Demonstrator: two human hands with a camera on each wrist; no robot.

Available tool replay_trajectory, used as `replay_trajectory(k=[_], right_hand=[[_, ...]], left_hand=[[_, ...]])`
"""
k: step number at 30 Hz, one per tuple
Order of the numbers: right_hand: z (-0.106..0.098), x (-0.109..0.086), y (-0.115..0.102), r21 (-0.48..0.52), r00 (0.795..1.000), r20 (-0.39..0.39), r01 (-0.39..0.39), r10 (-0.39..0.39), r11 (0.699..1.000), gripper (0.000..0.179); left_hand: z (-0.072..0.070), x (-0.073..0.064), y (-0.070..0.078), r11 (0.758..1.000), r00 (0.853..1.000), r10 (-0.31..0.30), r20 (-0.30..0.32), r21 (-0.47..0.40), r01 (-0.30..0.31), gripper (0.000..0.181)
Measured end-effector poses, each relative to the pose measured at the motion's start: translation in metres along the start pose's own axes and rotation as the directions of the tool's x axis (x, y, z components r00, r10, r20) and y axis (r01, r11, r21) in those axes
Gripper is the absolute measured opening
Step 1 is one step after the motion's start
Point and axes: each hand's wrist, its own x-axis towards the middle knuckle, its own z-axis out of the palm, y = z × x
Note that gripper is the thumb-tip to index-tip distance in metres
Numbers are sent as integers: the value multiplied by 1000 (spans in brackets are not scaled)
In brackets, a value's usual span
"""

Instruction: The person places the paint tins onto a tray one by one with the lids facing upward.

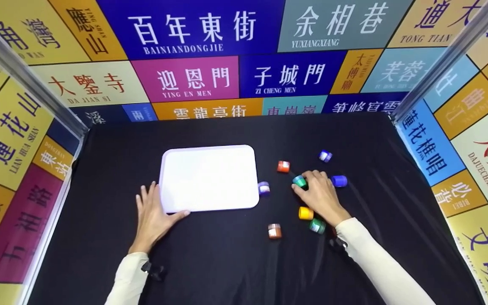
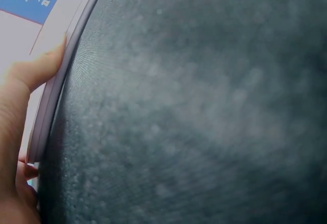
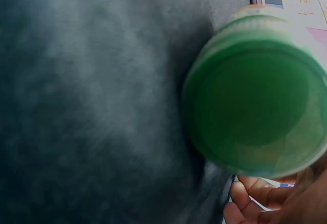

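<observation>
Bright panels (image 1: 184, 78) of bold characters wall in a black cloth (image 1: 218, 262), and on it we've got both hands busy! Left hand (image 1: 153, 218) at the white board (image 1: 209, 178), fingers spread loose along its left edge, thumb at the near corner, no clench there. Over on the right, look, the right hand (image 1: 322, 197) has the teal jar (image 1: 299, 181) pinched between thumb and fingers! Orange-red jar (image 1: 283, 166) just beyond it, blue jar (image 1: 339, 181) right beside the knuckles, violet jar (image 1: 264, 188) tight by the board's right edge. Yellow jar (image 1: 305, 213) and green jar (image 1: 317, 226) sit together near the wrist, brown jar (image 1: 274, 231) off to their left, small indigo jar (image 1: 325, 156) out farthest.
</observation>
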Motion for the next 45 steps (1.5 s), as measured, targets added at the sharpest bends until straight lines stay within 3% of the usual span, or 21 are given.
replay_trajectory(k=[10,18,28,36,45], right_hand=[[-3,-1,-5,110,999,-8,-37,38,993,38],[-5,-2,-28,213,998,9,-69,68,975,38],[5,7,-67,302,997,-38,77,-69,950,36],[29,21,-98,334,971,-12,228,-238,915,30],[61,22,-135,350,950,30,281,-311,893,28]], left_hand=[[6,2,1,1000,1000,18,-11,16,-18,132],[4,3,2,998,999,34,-8,47,-34,132],[5,4,2,997,998,59,-39,46,-57,130],[7,-1,0,998,998,41,-49,39,-40,131],[5,-5,-3,999,999,29,-39,32,-28,131]])
